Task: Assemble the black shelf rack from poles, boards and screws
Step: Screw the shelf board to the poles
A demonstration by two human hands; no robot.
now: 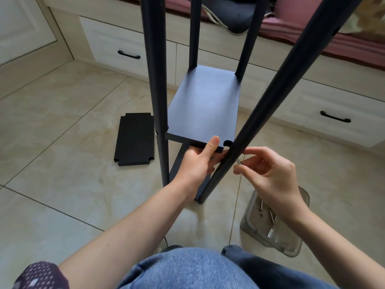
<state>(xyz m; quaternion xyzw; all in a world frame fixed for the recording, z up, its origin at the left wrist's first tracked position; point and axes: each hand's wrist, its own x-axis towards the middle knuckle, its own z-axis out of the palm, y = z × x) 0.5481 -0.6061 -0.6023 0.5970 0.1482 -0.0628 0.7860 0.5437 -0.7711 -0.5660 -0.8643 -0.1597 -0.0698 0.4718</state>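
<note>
The black rack stands on the tiled floor with several upright poles. A black board (205,105) sits between the poles at mid height. My left hand (200,161) grips its near edge, thumb on top and fingers beneath. The board's near right corner notch lies beside the near right pole (270,97), which leans. My right hand (270,174) pinches a small silver tool or screw (239,162) against that pole, just below the board. A lower board (177,163) shows under my left hand. The near left pole (157,84) stands straight.
A spare black board (135,139) lies flat on the floor at the left. A clear plastic tub (270,228) with metal hardware sits on the floor at the right, partly under my right wrist. White drawers with black handles (129,54) run along the back. My knee in jeans fills the bottom.
</note>
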